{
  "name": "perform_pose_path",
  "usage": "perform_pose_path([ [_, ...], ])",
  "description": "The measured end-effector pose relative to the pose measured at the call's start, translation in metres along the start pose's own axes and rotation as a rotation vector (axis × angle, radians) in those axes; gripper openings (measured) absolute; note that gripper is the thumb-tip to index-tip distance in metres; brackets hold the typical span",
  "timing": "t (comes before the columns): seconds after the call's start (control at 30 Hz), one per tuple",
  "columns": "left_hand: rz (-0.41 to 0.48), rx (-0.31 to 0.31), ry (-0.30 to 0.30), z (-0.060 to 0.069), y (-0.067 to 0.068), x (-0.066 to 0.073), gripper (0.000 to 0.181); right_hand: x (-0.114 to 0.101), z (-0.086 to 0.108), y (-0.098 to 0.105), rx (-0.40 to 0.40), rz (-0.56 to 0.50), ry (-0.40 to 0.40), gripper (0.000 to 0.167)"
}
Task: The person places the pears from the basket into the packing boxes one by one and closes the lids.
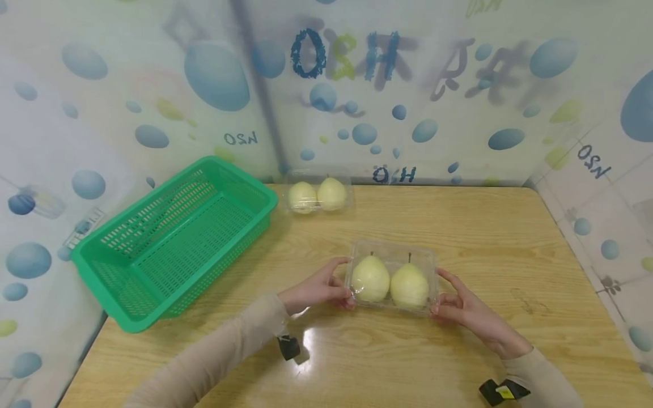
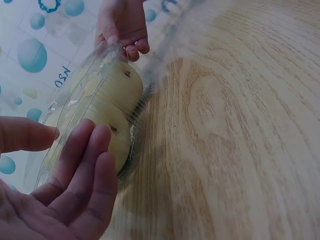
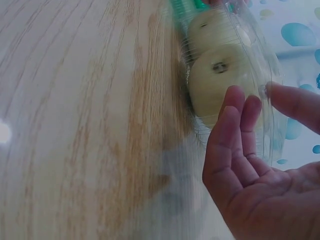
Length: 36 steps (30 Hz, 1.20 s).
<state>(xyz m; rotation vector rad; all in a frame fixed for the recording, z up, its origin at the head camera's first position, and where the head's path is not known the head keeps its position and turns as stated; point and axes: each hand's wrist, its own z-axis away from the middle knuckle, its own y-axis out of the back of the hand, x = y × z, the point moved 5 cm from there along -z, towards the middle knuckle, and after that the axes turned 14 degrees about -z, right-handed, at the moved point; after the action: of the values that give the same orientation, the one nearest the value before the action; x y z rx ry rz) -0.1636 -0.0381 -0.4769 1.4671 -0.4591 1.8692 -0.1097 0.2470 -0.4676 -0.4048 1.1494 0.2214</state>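
A clear plastic clamshell box (image 1: 390,249) with two pale yellow pears inside is held by its two ends over the wooden table. My left hand (image 1: 326,289) grips its left end, and my right hand (image 1: 456,300) grips the right end. Seen from the left wrist, one finger of the left hand (image 2: 70,170) lies on the box's rim while the others curl at its side. From the right wrist, the right hand (image 3: 250,165) has its fingers curled against the box wall beside a pear (image 3: 220,75). The lid looks closed over the pears.
A green plastic basket (image 1: 219,258) with perforated sides stands on the left of the table. At the back edge, beside the basket, sits a second clear box (image 1: 318,174) with two pears. A patterned wall covering (image 1: 439,158) borders the wooden table (image 1: 459,226) behind and at both sides.
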Motion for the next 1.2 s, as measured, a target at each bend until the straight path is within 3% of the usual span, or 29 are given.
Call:
perform_pose_path([
  [0.47,-0.012,0.017,-0.013,0.000,-0.001,0.003,0.074,0.000,-0.002,0.001,0.007,0.021,0.005,0.090],
  [0.9,-0.046,0.048,-0.004,0.000,-0.001,0.002,0.074,-0.001,-0.003,0.003,0.067,0.084,0.012,0.087],
  [1.2,-0.144,0.075,-0.010,0.005,0.007,-0.002,0.076,-0.013,0.002,0.004,0.137,0.192,0.115,0.070],
])
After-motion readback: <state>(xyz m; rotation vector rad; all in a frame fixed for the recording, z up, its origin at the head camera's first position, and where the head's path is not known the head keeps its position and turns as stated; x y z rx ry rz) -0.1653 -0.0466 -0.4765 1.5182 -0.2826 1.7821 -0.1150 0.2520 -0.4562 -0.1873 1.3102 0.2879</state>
